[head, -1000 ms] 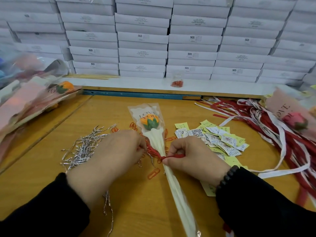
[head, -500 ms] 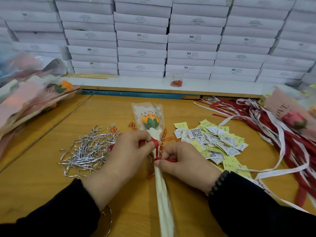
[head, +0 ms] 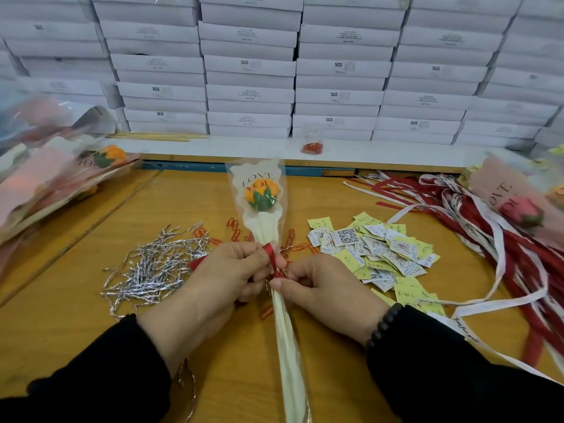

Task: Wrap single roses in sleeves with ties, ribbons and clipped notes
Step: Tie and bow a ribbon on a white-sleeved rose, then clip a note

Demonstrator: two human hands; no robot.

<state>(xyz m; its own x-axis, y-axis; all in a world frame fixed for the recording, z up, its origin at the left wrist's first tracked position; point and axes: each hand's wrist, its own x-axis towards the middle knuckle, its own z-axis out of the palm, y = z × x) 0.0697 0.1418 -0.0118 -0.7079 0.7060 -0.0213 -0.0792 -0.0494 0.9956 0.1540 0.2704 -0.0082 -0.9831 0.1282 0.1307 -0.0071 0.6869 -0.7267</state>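
An orange rose [head: 261, 195] lies in a clear and cream sleeve [head: 287, 346] printed "LOVE YOU", pointing away from me on the wooden table [head: 91, 300]. A red ribbon [head: 272, 257] goes round the sleeve's neck. My left hand [head: 219, 279] pinches a loop of that ribbon on the left of the neck. My right hand [head: 323, 288] pinches the ribbon's other end just right of it. Both hands touch the sleeve at the knot.
Silver twist ties [head: 152, 267] lie heaped at left, orange paper clips [head: 235, 230] around the sleeve, yellow and white notes [head: 381, 254] at right. Red and white ribbons [head: 488, 239] and a pink sleeved rose [head: 525, 209] lie far right. Wrapped roses [head: 55, 178] pile at left. White boxes [head: 250, 68] stack behind.
Both hands have moved together and up the sleeve towards the rose, drawing the red ribbon into a tighter upright loop at the neck.
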